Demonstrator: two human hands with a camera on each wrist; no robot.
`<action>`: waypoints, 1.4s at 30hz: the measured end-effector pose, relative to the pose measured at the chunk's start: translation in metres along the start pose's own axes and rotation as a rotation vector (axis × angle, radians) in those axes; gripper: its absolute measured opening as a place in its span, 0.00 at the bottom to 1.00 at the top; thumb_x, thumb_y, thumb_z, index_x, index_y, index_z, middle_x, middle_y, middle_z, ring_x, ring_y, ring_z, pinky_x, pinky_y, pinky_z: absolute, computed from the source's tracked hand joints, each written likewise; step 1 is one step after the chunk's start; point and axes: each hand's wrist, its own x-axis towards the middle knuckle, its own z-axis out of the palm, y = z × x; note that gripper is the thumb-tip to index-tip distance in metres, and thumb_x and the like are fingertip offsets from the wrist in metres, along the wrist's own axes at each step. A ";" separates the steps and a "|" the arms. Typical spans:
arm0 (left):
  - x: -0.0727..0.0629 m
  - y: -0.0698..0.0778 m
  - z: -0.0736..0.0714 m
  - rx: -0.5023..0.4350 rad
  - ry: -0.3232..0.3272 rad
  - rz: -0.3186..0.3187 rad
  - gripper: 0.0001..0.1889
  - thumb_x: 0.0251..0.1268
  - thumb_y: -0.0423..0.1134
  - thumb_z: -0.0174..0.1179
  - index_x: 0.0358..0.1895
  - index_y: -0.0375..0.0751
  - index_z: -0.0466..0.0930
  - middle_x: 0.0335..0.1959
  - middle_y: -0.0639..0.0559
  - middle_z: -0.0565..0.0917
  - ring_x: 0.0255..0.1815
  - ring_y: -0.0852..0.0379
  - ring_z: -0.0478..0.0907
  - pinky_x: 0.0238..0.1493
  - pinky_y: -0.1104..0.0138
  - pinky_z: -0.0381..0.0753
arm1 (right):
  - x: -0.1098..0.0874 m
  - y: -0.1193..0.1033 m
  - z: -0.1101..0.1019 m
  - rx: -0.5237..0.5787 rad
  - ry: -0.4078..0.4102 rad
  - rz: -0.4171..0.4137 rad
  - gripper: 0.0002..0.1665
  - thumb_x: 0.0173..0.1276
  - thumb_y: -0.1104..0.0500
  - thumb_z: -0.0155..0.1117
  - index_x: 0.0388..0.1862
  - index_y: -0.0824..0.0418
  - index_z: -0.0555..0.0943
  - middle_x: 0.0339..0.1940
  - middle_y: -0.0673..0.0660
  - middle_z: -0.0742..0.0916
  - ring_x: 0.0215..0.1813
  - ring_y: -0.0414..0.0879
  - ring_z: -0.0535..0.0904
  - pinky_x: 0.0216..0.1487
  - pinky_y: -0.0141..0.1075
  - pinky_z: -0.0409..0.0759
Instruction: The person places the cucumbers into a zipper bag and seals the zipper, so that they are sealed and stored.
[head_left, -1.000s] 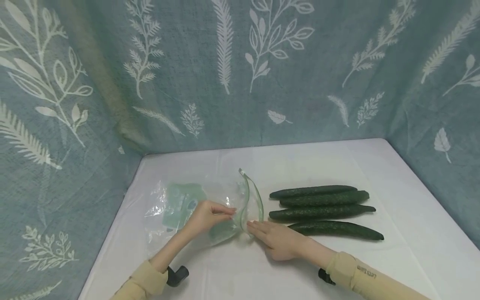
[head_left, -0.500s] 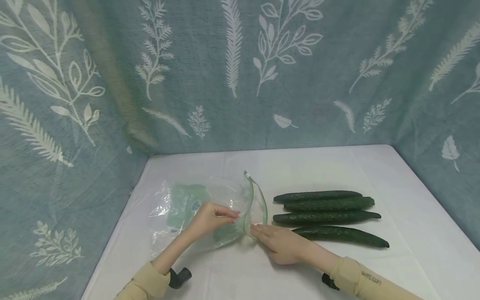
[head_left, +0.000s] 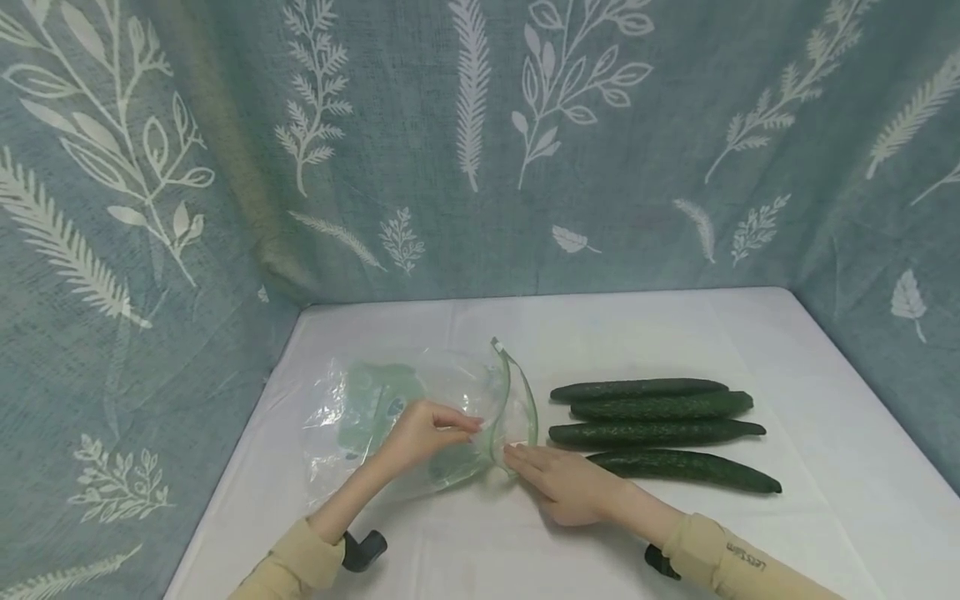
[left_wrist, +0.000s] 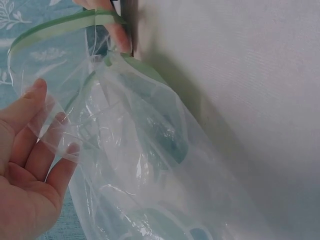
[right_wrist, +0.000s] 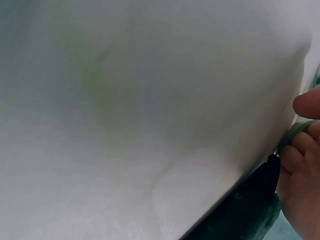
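A clear zip-lock bag (head_left: 457, 375) with green printed patches lies on the white table, its mouth parted between two green zip strips that face right. My left hand (head_left: 431, 429) pinches the upper film just behind the mouth; in the left wrist view its thumb and fingers (left_wrist: 37, 95) hold the crumpled plastic raised. At the mouth's near edge my right hand (head_left: 558, 479) lies palm down, fingers stretched over the strip. Part of that hand (right_wrist: 302, 165) shows at the right wrist view's edge, beside a green strip and a cucumber end.
Several dark green cucumbers (head_left: 660, 432) lie side by side to the right of the bag; the nearest one (head_left: 697, 469) is partly behind my right hand. A blue-green leaf-patterned curtain (head_left: 480, 233) closes off the table's back and sides. Black wrist mounts (head_left: 365, 551) sit under both sleeves.
The head view has shifted a little, so everything sits slightly further right in it. Both hands keep their places on the bag.
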 end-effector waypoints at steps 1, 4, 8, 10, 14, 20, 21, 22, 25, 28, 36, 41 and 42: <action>0.000 -0.001 0.000 0.003 0.005 0.006 0.06 0.55 0.34 0.66 0.36 0.41 0.88 0.43 0.46 0.87 0.47 0.49 0.85 0.44 0.72 0.83 | 0.000 0.000 0.000 0.001 0.001 0.001 0.36 0.71 0.58 0.49 0.75 0.60 0.54 0.76 0.56 0.62 0.75 0.51 0.61 0.73 0.49 0.61; 0.002 -0.003 0.000 0.007 0.022 0.015 0.06 0.55 0.34 0.67 0.36 0.40 0.88 0.43 0.46 0.87 0.47 0.49 0.85 0.43 0.72 0.84 | 0.001 0.000 -0.001 0.018 0.004 0.009 0.36 0.70 0.58 0.49 0.75 0.59 0.54 0.76 0.56 0.61 0.75 0.50 0.60 0.74 0.48 0.61; 0.003 -0.005 0.002 0.032 0.042 0.032 0.05 0.54 0.34 0.68 0.35 0.40 0.88 0.43 0.46 0.87 0.47 0.48 0.85 0.44 0.69 0.84 | 0.002 0.002 -0.001 0.042 0.004 0.021 0.35 0.70 0.58 0.49 0.75 0.58 0.55 0.76 0.54 0.62 0.75 0.49 0.60 0.74 0.49 0.60; 0.004 -0.006 0.002 0.048 0.052 0.036 0.05 0.53 0.34 0.68 0.34 0.41 0.88 0.43 0.46 0.87 0.46 0.48 0.85 0.44 0.68 0.84 | 0.003 0.003 -0.003 0.058 0.003 0.019 0.34 0.71 0.58 0.49 0.75 0.58 0.56 0.76 0.54 0.62 0.75 0.50 0.60 0.74 0.49 0.60; 0.005 -0.006 0.004 0.055 0.069 0.027 0.05 0.52 0.34 0.69 0.33 0.42 0.88 0.43 0.48 0.87 0.46 0.49 0.85 0.42 0.71 0.84 | 0.004 0.007 -0.009 0.079 0.004 -0.005 0.33 0.71 0.58 0.49 0.74 0.59 0.58 0.75 0.54 0.65 0.73 0.50 0.64 0.73 0.46 0.63; 0.005 -0.005 0.005 0.053 0.078 0.030 0.04 0.51 0.34 0.69 0.32 0.41 0.88 0.42 0.48 0.87 0.45 0.49 0.85 0.39 0.77 0.81 | 0.006 0.016 -0.023 0.096 0.058 -0.060 0.30 0.70 0.58 0.52 0.71 0.59 0.64 0.70 0.56 0.72 0.71 0.49 0.68 0.70 0.41 0.67; 0.005 -0.005 0.005 0.055 0.079 0.033 0.04 0.51 0.33 0.69 0.32 0.41 0.88 0.42 0.47 0.88 0.45 0.49 0.85 0.38 0.77 0.81 | 0.006 0.017 -0.026 0.103 0.074 -0.070 0.29 0.70 0.58 0.52 0.70 0.59 0.65 0.69 0.57 0.73 0.70 0.49 0.69 0.70 0.42 0.68; 0.005 -0.005 0.005 0.058 0.080 0.035 0.04 0.51 0.33 0.69 0.32 0.41 0.88 0.42 0.47 0.88 0.45 0.49 0.85 0.37 0.78 0.80 | 0.006 0.019 -0.030 0.111 0.089 -0.079 0.28 0.71 0.58 0.53 0.70 0.60 0.67 0.68 0.57 0.74 0.69 0.49 0.70 0.69 0.42 0.70; 0.006 -0.005 0.005 0.068 0.082 0.041 0.04 0.51 0.34 0.69 0.32 0.41 0.88 0.42 0.47 0.88 0.45 0.48 0.85 0.36 0.78 0.80 | 0.005 0.023 -0.040 0.141 0.128 -0.090 0.26 0.71 0.57 0.54 0.67 0.60 0.70 0.66 0.57 0.76 0.68 0.50 0.72 0.66 0.44 0.72; 0.006 -0.004 0.006 0.069 0.085 0.044 0.04 0.51 0.34 0.69 0.32 0.41 0.88 0.42 0.47 0.88 0.45 0.48 0.85 0.36 0.78 0.80 | 0.003 0.027 -0.049 0.182 0.153 -0.072 0.25 0.71 0.55 0.54 0.66 0.59 0.71 0.65 0.55 0.77 0.67 0.48 0.73 0.65 0.44 0.73; 0.006 -0.005 0.007 0.067 0.093 0.047 0.04 0.51 0.34 0.69 0.32 0.41 0.88 0.42 0.47 0.88 0.45 0.48 0.85 0.37 0.78 0.80 | -0.011 0.046 -0.071 0.347 0.217 -0.024 0.25 0.72 0.49 0.54 0.65 0.55 0.73 0.63 0.52 0.80 0.59 0.46 0.79 0.59 0.41 0.78; 0.005 -0.006 0.007 0.078 0.100 0.054 0.04 0.51 0.35 0.69 0.31 0.42 0.88 0.41 0.48 0.88 0.46 0.49 0.85 0.39 0.78 0.81 | -0.029 0.066 -0.082 0.469 0.264 0.021 0.23 0.72 0.49 0.55 0.61 0.57 0.76 0.60 0.54 0.82 0.57 0.49 0.80 0.58 0.44 0.79; 0.005 -0.006 0.007 0.076 0.101 0.054 0.04 0.51 0.35 0.69 0.31 0.42 0.88 0.41 0.48 0.88 0.46 0.48 0.85 0.38 0.77 0.81 | -0.034 0.070 -0.084 0.487 0.267 0.039 0.23 0.71 0.49 0.56 0.60 0.58 0.77 0.60 0.53 0.82 0.62 0.49 0.78 0.60 0.44 0.78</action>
